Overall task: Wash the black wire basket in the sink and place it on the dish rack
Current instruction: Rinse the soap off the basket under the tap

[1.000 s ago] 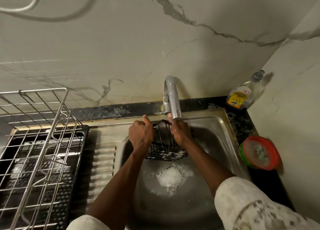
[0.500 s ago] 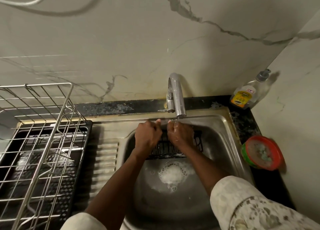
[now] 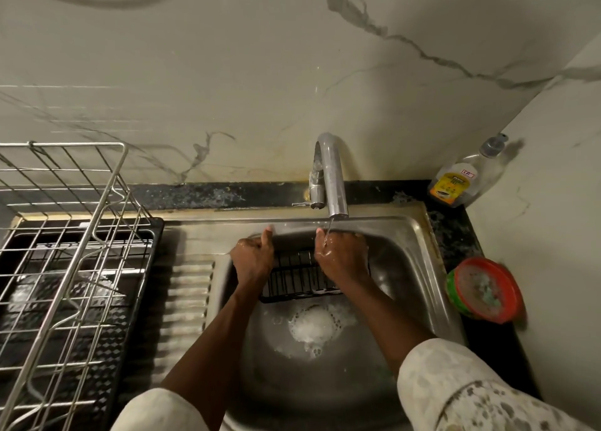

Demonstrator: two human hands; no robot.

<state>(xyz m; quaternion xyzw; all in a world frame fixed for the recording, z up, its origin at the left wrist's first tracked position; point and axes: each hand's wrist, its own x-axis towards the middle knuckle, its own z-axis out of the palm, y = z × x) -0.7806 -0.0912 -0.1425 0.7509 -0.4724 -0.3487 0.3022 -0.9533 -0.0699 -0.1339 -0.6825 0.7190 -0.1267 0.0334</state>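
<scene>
1. Against the frames just before, the hands had drawn apart. The left hand [image 3: 252, 258] was now at the left end of the black wire basket [image 3: 299, 277] and the right hand [image 3: 341, 256] at its right end, where earlier they sat close together.
2. The basket had swung from end-on to broadside and sat lower, inside the sink [image 3: 419, 268] near its far wall, above the foam [image 3: 313, 326] over the drain.
3. The left hand's fingers were curled round the basket's end, thumb up. The right hand gripped the other end, wet — the thin stream from the tap [image 3: 331, 177] landed on it.
4. The dish rack [image 3: 74, 235] stood on a black tray [image 3: 157, 235] left of the sink, beyond the ribbed drainer.
5. A soap bottle [image 3: 461, 177] leaned in the far right corner of the counter [image 3: 195, 196], and a red-rimmed round container [image 3: 484, 289] lay just right of the sink.
6. Both forearms crossed the basin, and the hands hid the basket's ends.
7. The basket was oblong and black, its side a row of thin upright wires.
</scene>
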